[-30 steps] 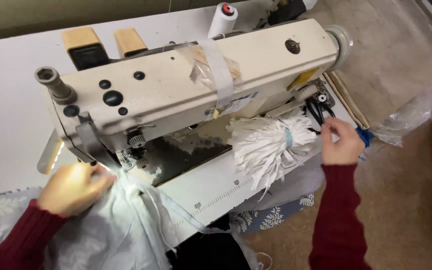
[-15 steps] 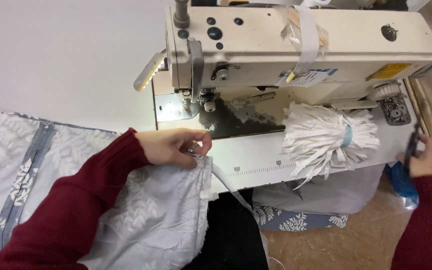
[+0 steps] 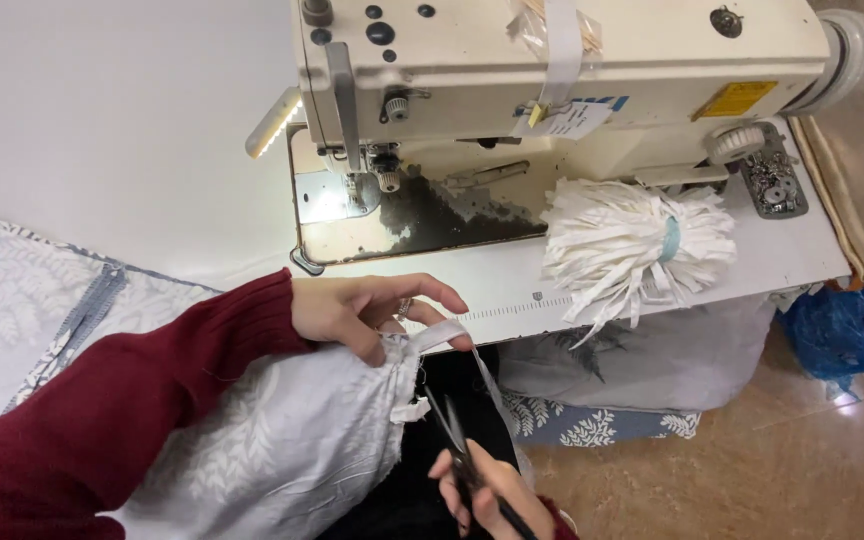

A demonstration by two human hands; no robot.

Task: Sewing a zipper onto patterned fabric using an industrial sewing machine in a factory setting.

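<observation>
My left hand (image 3: pixel 367 312), in a dark red sleeve, pinches the gathered edge of a pale grey leaf-patterned fabric (image 3: pixel 272 450) and a white strip of tape (image 3: pixel 447 335) at the table's front edge. My right hand (image 3: pixel 487 495) is low in the frame, holding dark scissors (image 3: pixel 449 430) whose blades point up toward the fabric's corner, just below the tape. A cream sewing machine (image 3: pixel 562 60) stands behind, its needle area (image 3: pixel 384 175) above and apart from both hands.
A bundle of white strips tied with a blue band (image 3: pixel 637 245) lies on the white table (image 3: pixel 102 130) right of the needle plate. Patterned fabric (image 3: pixel 612 400) hangs under the table edge. A blue bag (image 3: pixel 837 330) sits on the tan floor at right.
My right hand came from the far right side down to the front with the scissors, blades now at the fabric. My left hand kept hold of the fabric edge and tape. The view shifted left.
</observation>
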